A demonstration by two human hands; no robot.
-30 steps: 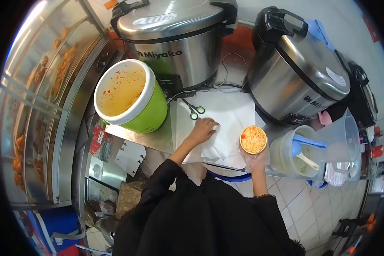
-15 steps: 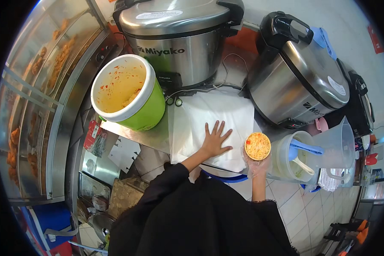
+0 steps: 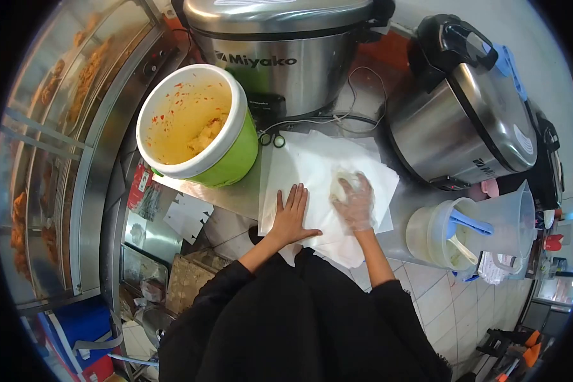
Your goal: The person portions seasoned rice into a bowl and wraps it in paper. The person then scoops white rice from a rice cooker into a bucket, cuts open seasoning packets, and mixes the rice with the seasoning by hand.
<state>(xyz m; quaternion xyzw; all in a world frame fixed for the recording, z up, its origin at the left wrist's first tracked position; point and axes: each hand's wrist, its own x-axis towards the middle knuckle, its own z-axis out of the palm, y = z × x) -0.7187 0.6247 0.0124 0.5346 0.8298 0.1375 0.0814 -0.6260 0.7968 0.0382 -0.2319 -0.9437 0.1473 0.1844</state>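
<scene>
My bare left hand (image 3: pixel 290 216) lies flat with its fingers stretched out on the left part of a stack of white paper sheets (image 3: pixel 318 156). My right hand (image 3: pixel 355 205), in a clear plastic glove, is pressed down over the right part of the stack. Its fingers curve round a pale, rounded shape (image 3: pixel 341 181), which looks like the small bowl turned upside down; most of it is hidden and blurred. To the left, a green tub with a white rim (image 3: pixel 239 121) stands tilted towards me, with yellow rice (image 3: pixel 205 140) and red bits inside.
Large steel rice cookers (image 3: pixel 286 76) stand behind the paper and another (image 3: pixel 468 121) at right. Black scissors (image 3: pixel 272 140) lie by the tub. A clear container (image 3: pixel 426 239) with a blue-handled utensil and a clear jug (image 3: pixel 519 216) are at right. A glass food cabinet (image 3: pixel 57 159) borders the left.
My right hand has swung left from beside the stack onto the paper; the rice-filled bowl no longer shows face up. My left hand has shifted left and down. The paper's sheets have fanned out.
</scene>
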